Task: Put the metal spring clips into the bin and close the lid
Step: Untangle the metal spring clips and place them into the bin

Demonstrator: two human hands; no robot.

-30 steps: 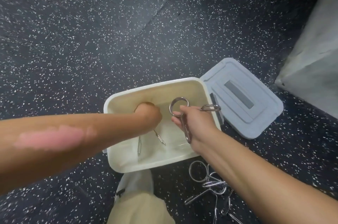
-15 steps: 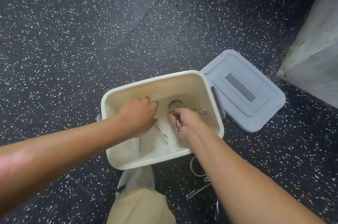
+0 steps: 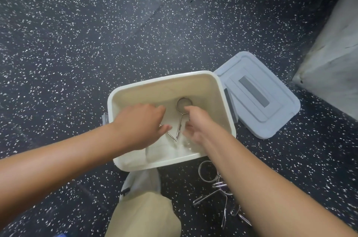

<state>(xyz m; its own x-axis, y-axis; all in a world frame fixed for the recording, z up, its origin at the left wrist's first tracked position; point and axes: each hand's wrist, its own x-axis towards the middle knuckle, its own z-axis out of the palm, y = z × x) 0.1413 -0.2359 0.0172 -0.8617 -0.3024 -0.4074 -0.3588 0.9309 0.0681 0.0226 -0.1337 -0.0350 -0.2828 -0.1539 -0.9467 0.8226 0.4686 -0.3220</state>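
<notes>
Both hands, the left [image 3: 142,122] and the right [image 3: 195,127], are now hanging loose and empty inside the bin [image 3: 166,79], the clip [image 3: 182,114] just released is lying on its bottom, while more clips [image 3: 217,188] are waiting on the floor [image 3: 96,33] and the lid [image 3: 257,101] is lying open.

A dark floor [image 3: 96,33] flecked with white is seen throughout; a grey slab [image 3: 333,58] is set far right.

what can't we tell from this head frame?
- Clip count in the bin: left hand covers part of the floor.
- Right hand: motion-blurred; whether it touches the ring clip is unclear.
- Floor clip pile: right forearm hides part, so no count.
- Lid hinge: attachment unclear.
</notes>
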